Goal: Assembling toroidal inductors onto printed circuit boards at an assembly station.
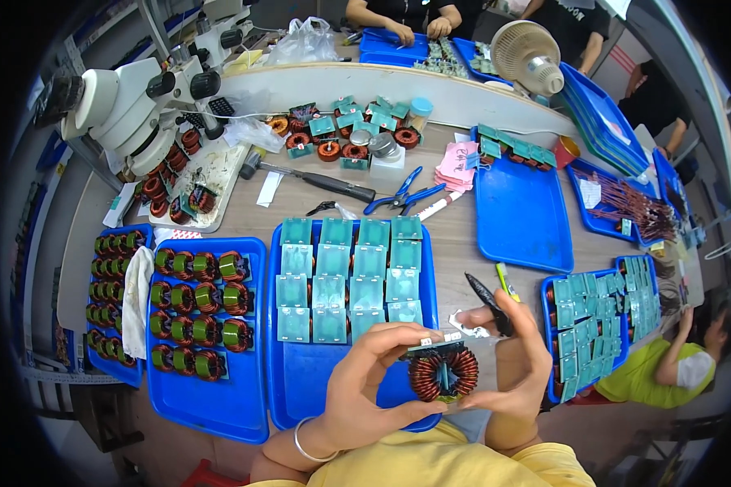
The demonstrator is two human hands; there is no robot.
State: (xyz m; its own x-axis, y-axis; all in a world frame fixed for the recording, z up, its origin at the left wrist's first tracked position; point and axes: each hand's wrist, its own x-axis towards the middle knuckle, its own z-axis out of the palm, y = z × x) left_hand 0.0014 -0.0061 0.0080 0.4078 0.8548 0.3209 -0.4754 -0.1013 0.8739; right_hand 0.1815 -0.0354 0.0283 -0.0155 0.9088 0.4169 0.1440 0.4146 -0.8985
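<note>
Both hands, left hand (365, 381) and right hand (516, 365), grip 1 copper coil (444, 373) with closed fingers above the near edge of the middle blue tray (300, 390); the right also pinches a black pen (487, 302). Trays crowd the tabletop (455, 235).

Workbench (455, 235), pale wood-grain top, crowded with trays and tools.

Held on its surface: a blue tray (207, 406) of copper-wound coils with green tape; a middle blue tray (300, 381) with rows of pale green boards; a bare blue tray (521, 215) to the right; a smaller blue tray (554, 381) of green boards near the right edge; blue-handled pliers (404, 195); a black-handled hammer (309, 178); a white microscope (126, 101); loose coils (341, 150) along the back.
</note>
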